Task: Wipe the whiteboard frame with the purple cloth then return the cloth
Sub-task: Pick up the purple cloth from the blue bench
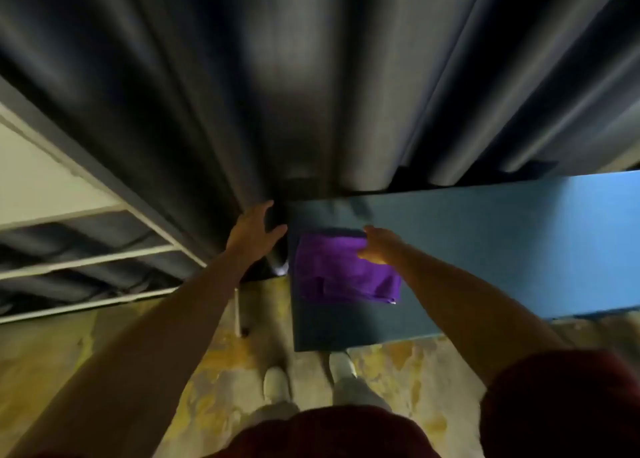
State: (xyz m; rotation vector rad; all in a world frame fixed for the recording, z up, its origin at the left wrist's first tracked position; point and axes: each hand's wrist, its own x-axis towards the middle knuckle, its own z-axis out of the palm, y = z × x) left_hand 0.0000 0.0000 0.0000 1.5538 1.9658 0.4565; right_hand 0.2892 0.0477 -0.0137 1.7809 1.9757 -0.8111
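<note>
The purple cloth (341,272) lies folded on the left end of a blue table (485,236). My right hand (379,246) rests on the cloth's upper right corner, fingers pinching its edge. My left hand (254,230) is open, fingers spread, against the dark curtain (311,76) just left of the table's corner. The whiteboard (31,177) with its pale frame (90,180) stands at the far left, apart from both hands.
Dark curtain folds fill the upper view behind the table. White bars of the whiteboard stand (86,260) run at lower left. The floor (214,353) is mottled yellow and grey, and my two shoes (277,383) stand just before the table edge.
</note>
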